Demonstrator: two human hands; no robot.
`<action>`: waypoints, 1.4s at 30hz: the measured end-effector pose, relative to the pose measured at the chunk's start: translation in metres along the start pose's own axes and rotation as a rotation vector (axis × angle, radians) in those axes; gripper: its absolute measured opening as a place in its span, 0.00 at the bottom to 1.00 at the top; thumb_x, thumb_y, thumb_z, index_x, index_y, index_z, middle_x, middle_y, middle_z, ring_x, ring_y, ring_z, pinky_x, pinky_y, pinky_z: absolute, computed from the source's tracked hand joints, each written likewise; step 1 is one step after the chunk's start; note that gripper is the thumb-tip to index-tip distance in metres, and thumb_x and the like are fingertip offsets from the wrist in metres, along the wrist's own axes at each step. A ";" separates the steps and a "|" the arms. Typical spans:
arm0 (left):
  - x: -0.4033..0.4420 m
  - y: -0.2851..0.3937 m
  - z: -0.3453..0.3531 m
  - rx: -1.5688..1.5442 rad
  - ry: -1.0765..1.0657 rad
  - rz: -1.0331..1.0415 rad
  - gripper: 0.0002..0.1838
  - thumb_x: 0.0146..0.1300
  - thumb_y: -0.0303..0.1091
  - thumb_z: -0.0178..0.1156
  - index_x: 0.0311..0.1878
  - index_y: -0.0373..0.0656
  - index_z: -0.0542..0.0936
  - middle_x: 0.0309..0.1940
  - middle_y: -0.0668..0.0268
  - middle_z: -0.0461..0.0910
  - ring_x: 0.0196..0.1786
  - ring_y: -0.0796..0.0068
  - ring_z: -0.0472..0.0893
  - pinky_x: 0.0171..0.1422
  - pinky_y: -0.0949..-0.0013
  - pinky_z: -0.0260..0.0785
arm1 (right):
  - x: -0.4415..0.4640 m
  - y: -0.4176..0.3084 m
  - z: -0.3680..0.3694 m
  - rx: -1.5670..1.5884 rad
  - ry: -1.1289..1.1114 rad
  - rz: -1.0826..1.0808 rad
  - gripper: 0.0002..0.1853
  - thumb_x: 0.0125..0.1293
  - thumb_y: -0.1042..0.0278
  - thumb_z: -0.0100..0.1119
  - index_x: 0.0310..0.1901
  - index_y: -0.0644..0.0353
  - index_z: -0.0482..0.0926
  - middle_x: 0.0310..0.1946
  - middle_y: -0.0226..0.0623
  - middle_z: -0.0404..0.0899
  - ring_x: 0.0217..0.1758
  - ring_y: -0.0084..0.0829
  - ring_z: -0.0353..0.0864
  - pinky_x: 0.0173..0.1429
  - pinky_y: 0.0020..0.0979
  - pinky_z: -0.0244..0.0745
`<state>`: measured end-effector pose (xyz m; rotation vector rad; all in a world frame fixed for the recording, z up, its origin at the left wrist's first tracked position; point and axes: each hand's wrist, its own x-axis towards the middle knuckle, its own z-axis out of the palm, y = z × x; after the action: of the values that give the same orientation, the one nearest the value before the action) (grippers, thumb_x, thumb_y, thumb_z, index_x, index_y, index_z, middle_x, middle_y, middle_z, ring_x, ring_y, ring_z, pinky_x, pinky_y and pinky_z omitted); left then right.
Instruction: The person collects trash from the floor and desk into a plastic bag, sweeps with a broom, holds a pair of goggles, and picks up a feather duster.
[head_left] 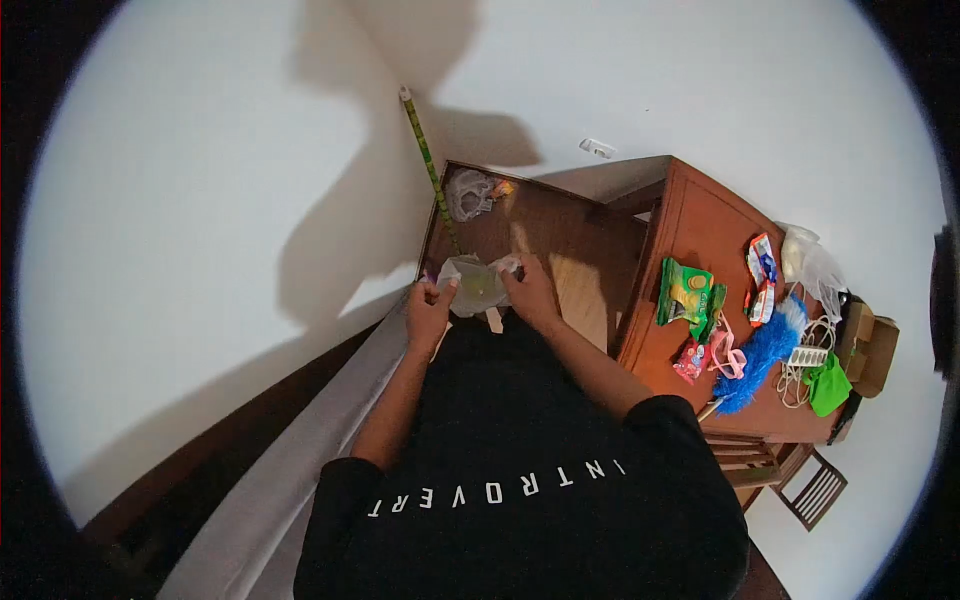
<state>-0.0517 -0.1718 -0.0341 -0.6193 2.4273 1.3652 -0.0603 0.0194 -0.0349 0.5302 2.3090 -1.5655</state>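
- Both hands are spread a little apart, the left hand (428, 305) and the right hand (525, 284) each pinching an edge of a thin, see-through plastic bag (476, 286).
- The plastic bag hangs between them, in front of the black shirt (530, 450); a faint yellowish-green patch shows at it, but whether that lies inside or behind cannot be told.
- Beyond the hands, crumpled clear plastic (468, 195) lies on a dark brown surface (560, 215), with a small orange wrapper (503, 188) beside it.
- A green banded stick (424, 145) stands tilted, its top near the corner of the white walls (200, 200).
- To the right is the reddish-brown desk (695, 205). On its left part are green snack packets (686, 293), a small pink-red packet (690, 361) and a pink strappy thing (728, 354).
- Farther right are a red, white and blue packet (762, 278), a fluffy blue duster (758, 362), a white power strip (808, 356) with coiled cable and a bright green cloth (828, 384).
- At the desk's far right side are a white plastic carrier (813, 262) and an open cardboard box (870, 348), its contents unclear.
- A wall socket (597, 148) sits above; a slatted wooden chair (812, 490) stands right, and grey fabric (290, 470) runs along the near left.
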 end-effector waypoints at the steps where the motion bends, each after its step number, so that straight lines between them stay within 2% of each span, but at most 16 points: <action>1: 0.005 -0.003 -0.001 -0.050 -0.076 -0.020 0.23 0.58 0.52 0.62 0.26 0.40 0.70 0.21 0.70 0.67 0.28 0.77 0.68 0.36 0.71 0.62 | -0.001 0.003 0.007 -0.037 0.043 -0.047 0.16 0.60 0.65 0.57 0.48 0.62 0.73 0.45 0.46 0.72 0.47 0.42 0.75 0.50 0.38 0.69; 4: 0.010 -0.003 0.000 -0.245 -0.176 -0.161 0.28 0.59 0.60 0.57 0.31 0.37 0.75 0.24 0.68 0.73 0.30 0.76 0.71 0.37 0.73 0.64 | -0.007 0.006 0.018 -0.043 0.037 -0.079 0.16 0.60 0.64 0.58 0.48 0.62 0.73 0.43 0.46 0.72 0.45 0.42 0.75 0.49 0.38 0.70; 8: 0.024 0.004 0.008 -0.084 -0.200 -0.259 0.31 0.60 0.63 0.54 0.31 0.37 0.74 0.25 0.66 0.72 0.30 0.74 0.70 0.40 0.70 0.64 | -0.013 0.015 0.033 0.010 0.077 -0.100 0.15 0.62 0.65 0.58 0.47 0.64 0.73 0.42 0.46 0.73 0.43 0.41 0.76 0.45 0.35 0.72; 11: 0.042 -0.005 0.021 0.172 -0.169 -0.214 0.32 0.60 0.62 0.54 0.41 0.35 0.74 0.35 0.62 0.75 0.39 0.70 0.73 0.46 0.68 0.65 | -0.011 0.025 0.039 0.028 0.079 -0.131 0.15 0.62 0.63 0.58 0.47 0.63 0.73 0.42 0.45 0.73 0.45 0.39 0.76 0.44 0.32 0.73; 13: 0.055 -0.011 0.030 0.205 -0.251 -0.405 0.31 0.60 0.58 0.57 0.50 0.35 0.72 0.41 0.60 0.74 0.47 0.66 0.73 0.51 0.65 0.64 | -0.005 0.034 0.040 0.067 0.070 -0.119 0.15 0.62 0.63 0.58 0.47 0.62 0.73 0.42 0.45 0.73 0.45 0.38 0.76 0.44 0.32 0.73; 16: 0.074 -0.038 0.051 -0.063 -0.217 -0.417 0.27 0.61 0.51 0.58 0.52 0.36 0.73 0.40 0.62 0.75 0.47 0.65 0.73 0.53 0.64 0.64 | 0.012 0.056 0.042 0.063 0.061 -0.132 0.15 0.62 0.64 0.58 0.47 0.62 0.73 0.41 0.43 0.75 0.44 0.36 0.76 0.44 0.31 0.72; 20: 0.082 -0.036 0.070 -0.229 -0.181 -0.463 0.24 0.63 0.46 0.58 0.54 0.38 0.73 0.41 0.63 0.75 0.44 0.69 0.73 0.51 0.66 0.64 | 0.042 0.090 0.038 0.151 0.044 0.091 0.15 0.63 0.65 0.58 0.48 0.62 0.72 0.41 0.44 0.76 0.44 0.34 0.76 0.45 0.32 0.72; 24: 0.098 -0.056 0.088 -0.277 -0.215 -0.465 0.18 0.61 0.45 0.60 0.46 0.40 0.76 0.33 0.69 0.75 0.33 0.77 0.71 0.39 0.70 0.64 | 0.079 0.113 0.030 0.138 0.137 0.241 0.16 0.62 0.66 0.59 0.49 0.63 0.72 0.39 0.44 0.76 0.43 0.31 0.76 0.45 0.34 0.72; 26: 0.108 -0.066 0.098 -0.275 -0.245 -0.464 0.16 0.61 0.44 0.61 0.43 0.41 0.77 0.30 0.71 0.75 0.29 0.79 0.69 0.35 0.71 0.63 | 0.104 0.153 0.031 0.108 0.115 0.182 0.19 0.60 0.66 0.61 0.50 0.63 0.70 0.41 0.44 0.75 0.44 0.33 0.75 0.49 0.34 0.72; 28: 0.117 -0.080 0.110 -0.227 -0.231 -0.397 0.13 0.60 0.42 0.62 0.37 0.41 0.77 0.24 0.73 0.72 0.25 0.82 0.67 0.30 0.74 0.60 | 0.131 0.176 0.026 0.273 -0.302 0.412 0.27 0.53 0.63 0.69 0.54 0.62 0.72 0.45 0.44 0.76 0.52 0.37 0.74 0.57 0.34 0.67; 29: 0.124 -0.096 0.115 -0.219 -0.233 -0.399 0.13 0.60 0.42 0.62 0.37 0.41 0.77 0.24 0.73 0.72 0.25 0.82 0.67 0.30 0.74 0.60 | 0.144 0.190 0.028 0.046 -0.356 0.508 0.39 0.45 0.61 0.74 0.60 0.61 0.67 0.51 0.45 0.73 0.57 0.39 0.71 0.61 0.36 0.64; 32: 0.141 -0.132 0.133 -0.016 -0.226 -0.274 0.14 0.60 0.44 0.62 0.36 0.41 0.76 0.24 0.73 0.72 0.24 0.84 0.65 0.29 0.75 0.60 | 0.177 0.218 0.026 0.131 -0.426 0.526 0.52 0.41 0.50 0.77 0.65 0.62 0.59 0.60 0.51 0.65 0.61 0.42 0.68 0.62 0.41 0.65; 34: 0.141 -0.125 0.141 -0.271 -0.284 -0.332 0.17 0.60 0.46 0.62 0.36 0.39 0.75 0.24 0.72 0.73 0.23 0.83 0.67 0.28 0.74 0.60 | 0.202 0.232 0.029 0.194 -0.434 0.500 0.51 0.42 0.48 0.76 0.66 0.61 0.59 0.60 0.52 0.65 0.61 0.43 0.67 0.62 0.41 0.65; 38: 0.155 -0.157 0.166 -0.140 -0.281 -0.432 0.19 0.60 0.48 0.61 0.38 0.38 0.75 0.24 0.69 0.75 0.23 0.82 0.69 0.27 0.75 0.61 | 0.243 0.255 0.046 0.239 -0.400 0.535 0.44 0.51 0.46 0.68 0.65 0.58 0.61 0.58 0.45 0.68 0.61 0.42 0.68 0.63 0.39 0.63; 40: 0.162 -0.160 0.173 -0.246 -0.358 -0.458 0.19 0.62 0.48 0.59 0.41 0.40 0.73 0.25 0.68 0.75 0.24 0.81 0.72 0.27 0.76 0.62 | 0.251 0.255 0.057 0.311 -0.156 0.371 0.34 0.58 0.50 0.62 0.62 0.59 0.65 0.57 0.45 0.70 0.61 0.40 0.69 0.62 0.40 0.64; 42: 0.174 -0.167 0.180 -0.323 -0.369 -0.524 0.20 0.62 0.50 0.58 0.44 0.41 0.72 0.26 0.68 0.74 0.25 0.79 0.73 0.28 0.75 0.64 | 0.303 0.384 0.085 0.066 -0.163 0.274 0.29 0.61 0.52 0.59 0.59 0.58 0.68 0.53 0.46 0.73 0.57 0.39 0.72 0.59 0.39 0.66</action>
<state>-0.1128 -0.1334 -0.3262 -0.9066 1.6191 1.4815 -0.1485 0.1105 -0.5149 0.6769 1.9768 -1.4966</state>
